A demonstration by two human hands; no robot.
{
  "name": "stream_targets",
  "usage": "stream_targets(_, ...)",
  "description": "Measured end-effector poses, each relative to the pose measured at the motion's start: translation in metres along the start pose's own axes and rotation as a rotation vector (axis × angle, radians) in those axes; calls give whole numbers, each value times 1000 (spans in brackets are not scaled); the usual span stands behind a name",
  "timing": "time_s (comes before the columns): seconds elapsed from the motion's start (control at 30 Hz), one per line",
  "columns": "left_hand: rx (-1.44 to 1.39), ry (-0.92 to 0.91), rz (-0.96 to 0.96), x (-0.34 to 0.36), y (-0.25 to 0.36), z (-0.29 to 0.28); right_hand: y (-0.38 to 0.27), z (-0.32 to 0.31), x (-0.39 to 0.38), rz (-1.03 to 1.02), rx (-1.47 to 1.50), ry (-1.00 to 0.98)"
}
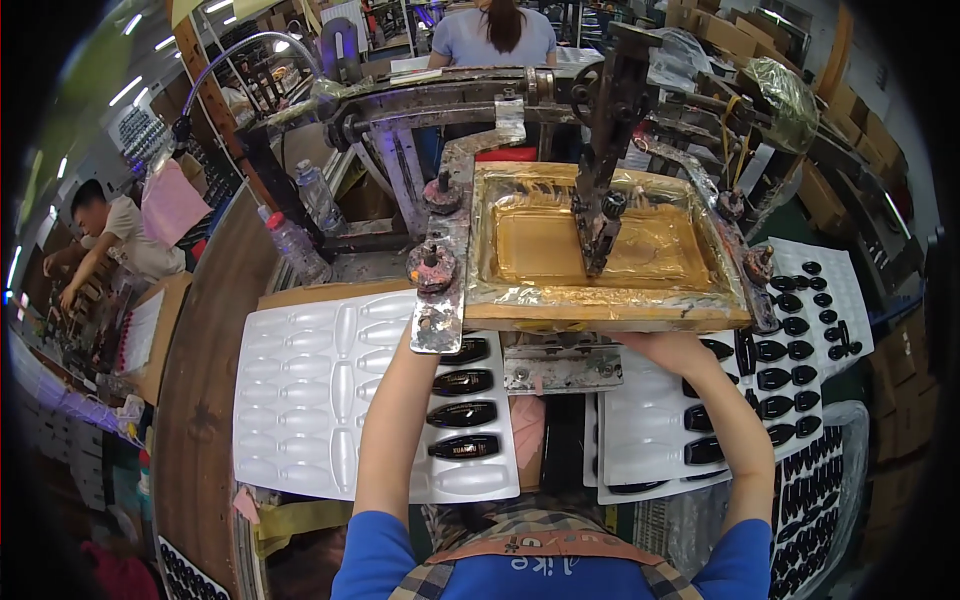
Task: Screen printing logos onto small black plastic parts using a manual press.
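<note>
A wooden screen-printing frame (610, 318) with gold ink in its mesh sits on a metal press in front of me. My left hand (418, 336) reaches up under the frame's left side, mostly hidden by a metal bracket (437, 310). My right hand (672, 345) is at the frame's lower front edge, fingers hidden beneath it. Whether either hand holds something cannot be made out. Below left lies a white moulded tray (300, 400) with several glossy black oval parts (463, 413). At right, a second white tray (645, 430) carries more black parts (790, 380).
A squeegee arm (605, 210) stands in the frame. Two plastic bottles (296, 245) stand at the back left. Another person (497, 35) stands beyond the press, and a seated person (110, 235) works at far left. Cardboard boxes (850, 110) line the right.
</note>
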State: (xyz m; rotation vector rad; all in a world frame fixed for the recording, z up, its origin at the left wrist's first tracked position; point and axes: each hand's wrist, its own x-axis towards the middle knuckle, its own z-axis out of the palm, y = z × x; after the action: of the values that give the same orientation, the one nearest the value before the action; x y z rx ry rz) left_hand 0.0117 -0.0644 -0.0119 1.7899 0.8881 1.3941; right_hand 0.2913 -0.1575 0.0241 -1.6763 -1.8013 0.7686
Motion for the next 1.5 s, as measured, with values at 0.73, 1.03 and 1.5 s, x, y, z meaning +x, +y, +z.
stream_targets(0.73, 259, 112, -386, -235, -4, -37, -1, -10, -105, 84, 17, 196)
stream_targets(1.03, 476, -5, -166, -239, -5, -48, -5, -13, -170, 199, -559, -24)
stream_targets(1.5, 334, -146, 117, -26, 15, 7, 8, -38, -137, 291, -102, 359)
